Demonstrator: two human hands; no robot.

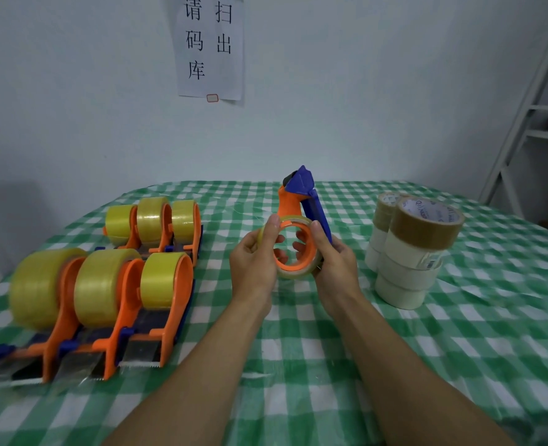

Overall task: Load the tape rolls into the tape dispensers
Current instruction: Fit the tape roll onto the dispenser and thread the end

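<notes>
As left grip (253,262) pinches tape roll (295,273) (on its hub), right grip (333,262) clasps the dispenser (290,201).

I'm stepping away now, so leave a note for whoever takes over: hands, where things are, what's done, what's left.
Left hand grips the clear roll by its left edge; right hand holds the dispenser and the roll's right side.
The roll sits round the orange hub; seating unclear.
Done: six loaded dispensers at left.
Left: finish this one; spare rolls stacked at right.
</notes>
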